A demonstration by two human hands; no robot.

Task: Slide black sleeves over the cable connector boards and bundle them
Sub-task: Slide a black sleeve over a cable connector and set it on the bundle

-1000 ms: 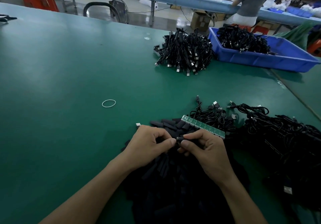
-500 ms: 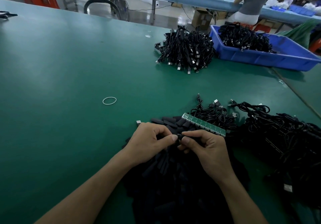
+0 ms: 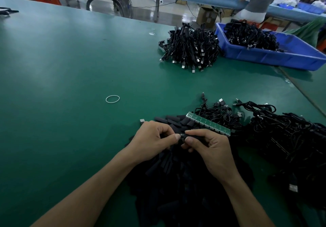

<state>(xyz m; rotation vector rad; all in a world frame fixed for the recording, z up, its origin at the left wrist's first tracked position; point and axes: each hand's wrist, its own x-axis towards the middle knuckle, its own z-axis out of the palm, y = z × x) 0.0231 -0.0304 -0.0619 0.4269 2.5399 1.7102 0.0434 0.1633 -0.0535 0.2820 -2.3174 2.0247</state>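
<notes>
My left hand (image 3: 151, 138) and my right hand (image 3: 210, 147) meet thumb to thumb over a heap of black sleeves (image 3: 176, 182). Between the fingertips sits one small black sleeve (image 3: 182, 136), pinched from both sides; what is inside it is hidden. A green strip of connector boards (image 3: 208, 123) lies just behind my right hand, tilted down to the right. Loose black cables (image 3: 220, 114) with USB plugs lie behind the strip.
A bundled cable pile (image 3: 190, 48) sits at the far middle, beside a blue bin (image 3: 282, 57) holding more cables. A white rubber band (image 3: 112, 99) lies to the left. More black cables (image 3: 291, 138) cover the right side. A person sits at the far bench.
Both hands stay pinched together in nearly the same place; the fingers shift only slightly on the sleeve.
</notes>
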